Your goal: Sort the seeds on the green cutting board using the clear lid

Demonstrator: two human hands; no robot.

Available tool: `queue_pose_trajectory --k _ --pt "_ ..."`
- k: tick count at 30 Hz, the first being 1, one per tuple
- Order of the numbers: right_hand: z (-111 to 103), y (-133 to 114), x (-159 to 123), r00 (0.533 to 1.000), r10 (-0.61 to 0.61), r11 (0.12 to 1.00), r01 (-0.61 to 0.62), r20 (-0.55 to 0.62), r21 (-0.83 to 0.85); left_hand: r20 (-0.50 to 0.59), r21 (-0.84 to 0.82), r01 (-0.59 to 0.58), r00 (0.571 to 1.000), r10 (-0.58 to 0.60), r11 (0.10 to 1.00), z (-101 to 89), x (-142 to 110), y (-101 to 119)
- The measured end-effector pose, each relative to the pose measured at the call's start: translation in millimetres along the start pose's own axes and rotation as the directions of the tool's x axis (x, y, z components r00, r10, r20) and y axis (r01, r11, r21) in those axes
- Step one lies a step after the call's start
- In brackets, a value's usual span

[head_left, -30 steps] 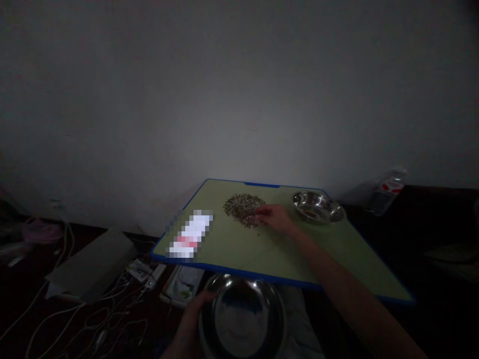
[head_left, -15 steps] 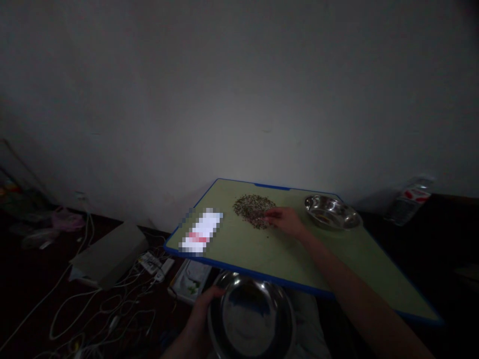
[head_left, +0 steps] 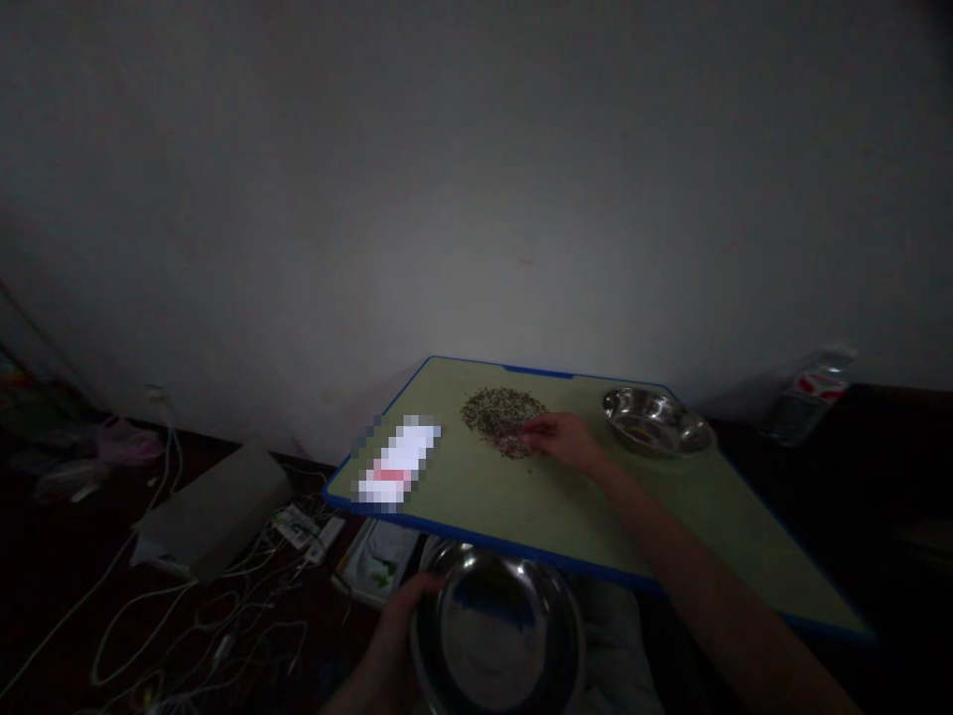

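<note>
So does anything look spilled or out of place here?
Cables lie in a messy tangle on the floor at left. Small bits lie loose and uncontained on the table by the right hand, perhaps deliberately.

I can read no text, numbers or signs; the bottle's point(head_left: 808, 397) red-and-white label is too blurred to read.

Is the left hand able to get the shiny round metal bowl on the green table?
Probably not easily: the left hand holds another metal bowl by the blue-edged table, and the right forearm stretches between it and the table's bowl.
</note>
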State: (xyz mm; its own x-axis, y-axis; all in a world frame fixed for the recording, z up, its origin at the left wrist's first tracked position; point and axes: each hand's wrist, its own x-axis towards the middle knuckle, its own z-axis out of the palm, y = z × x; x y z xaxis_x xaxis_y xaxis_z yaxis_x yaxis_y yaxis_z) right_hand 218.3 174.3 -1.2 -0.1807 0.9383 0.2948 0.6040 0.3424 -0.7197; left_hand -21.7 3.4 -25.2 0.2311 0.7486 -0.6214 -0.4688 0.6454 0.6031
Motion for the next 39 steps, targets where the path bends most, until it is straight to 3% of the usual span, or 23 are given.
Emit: queue_pose_trajectory --k 13,20,29,39 --pt "-1 -8 -2 0.996 -0.001 1.000 -0.001 0.093 0.019 -0.070 0.018 -0.018 0.997 0.020 1.000 0.3 3 1" --pt "1 -9 -4 0.994 0.002 0.997 -0.010 0.109 0.070 -0.010 -0.001 0.008 1.000 -0.008 1.000 1.8 1 1" --pt "1 -10 -3 0.987 0.051 0.996 -0.061 0.152 0.058 -0.017 0.018 -0.017 1.000 0.017 1.000 -7.4 8 -3" --pt "-2 -14 -4 0.981 0.096 0.976 -0.126 0.171 0.175 0.025 -0.034 0.040 0.999 -0.039 0.999 -13.4 11 -5"
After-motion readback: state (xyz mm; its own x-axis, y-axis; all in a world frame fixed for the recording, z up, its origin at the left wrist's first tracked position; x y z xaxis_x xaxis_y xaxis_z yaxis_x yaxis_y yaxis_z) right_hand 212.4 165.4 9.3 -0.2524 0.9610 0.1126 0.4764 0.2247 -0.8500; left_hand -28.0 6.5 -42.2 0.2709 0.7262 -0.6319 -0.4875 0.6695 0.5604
